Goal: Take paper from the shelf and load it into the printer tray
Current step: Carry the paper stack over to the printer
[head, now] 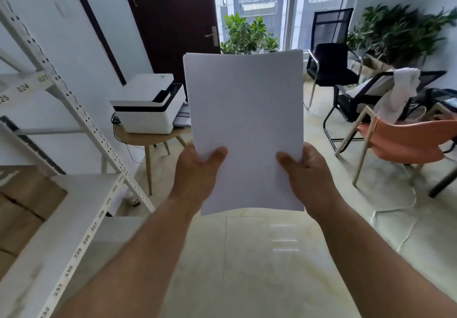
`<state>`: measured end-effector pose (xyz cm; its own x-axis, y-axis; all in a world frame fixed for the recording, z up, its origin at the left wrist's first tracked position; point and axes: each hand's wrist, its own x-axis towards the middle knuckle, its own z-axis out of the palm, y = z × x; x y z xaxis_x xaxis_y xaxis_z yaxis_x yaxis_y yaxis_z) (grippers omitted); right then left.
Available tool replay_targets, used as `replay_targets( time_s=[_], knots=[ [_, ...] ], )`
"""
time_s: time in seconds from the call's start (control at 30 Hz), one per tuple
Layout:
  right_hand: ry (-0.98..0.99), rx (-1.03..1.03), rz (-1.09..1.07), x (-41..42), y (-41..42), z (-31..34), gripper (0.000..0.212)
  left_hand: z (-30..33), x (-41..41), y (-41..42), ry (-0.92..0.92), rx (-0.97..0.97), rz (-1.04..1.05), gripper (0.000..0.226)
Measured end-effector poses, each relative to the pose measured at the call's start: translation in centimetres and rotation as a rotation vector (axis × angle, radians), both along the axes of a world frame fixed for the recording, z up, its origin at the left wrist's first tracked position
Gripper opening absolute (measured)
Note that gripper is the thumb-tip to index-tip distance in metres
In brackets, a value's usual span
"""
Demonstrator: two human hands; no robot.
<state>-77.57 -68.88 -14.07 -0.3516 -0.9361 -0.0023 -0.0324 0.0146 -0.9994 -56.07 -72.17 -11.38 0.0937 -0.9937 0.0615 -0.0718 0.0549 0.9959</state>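
A stack of white paper (246, 124) is held upright in front of me, its top edge slightly curved. My left hand (197, 171) grips its lower left side, thumb on the front. My right hand (306, 171) grips its lower right side the same way. The white printer (146, 104) with a black band sits on a small round wooden table (146, 139) to the left, beyond the paper. Its tray (183, 118) sticks out at the right side, partly hidden by the paper. The white metal shelf (74, 208) stands at my left.
Cardboard boxes (22, 208) fill the lower shelf. A dark door (173, 15) is behind the printer. Black chairs (331, 70) and an orange chair (405, 142) stand at the right, with potted plants (247, 35) by the window. Tiled floor (259, 255) lies ahead.
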Motion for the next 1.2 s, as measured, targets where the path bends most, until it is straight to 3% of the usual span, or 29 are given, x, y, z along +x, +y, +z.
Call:
replay_targets(
  time_s=[0.6,1.2],
  knots=[
    [-0.004,0.015,0.046,-14.5,-19.8,-0.8,0.009,-1.0,-14.6,-18.8,0.039,0.033,0.041,0.028],
    [0.018,0.066,0.118,-14.6,-44.6,-2.6,0.015,-4.1,-14.3,-42.7,0.085,0.111,0.108,0.027]
  ],
)
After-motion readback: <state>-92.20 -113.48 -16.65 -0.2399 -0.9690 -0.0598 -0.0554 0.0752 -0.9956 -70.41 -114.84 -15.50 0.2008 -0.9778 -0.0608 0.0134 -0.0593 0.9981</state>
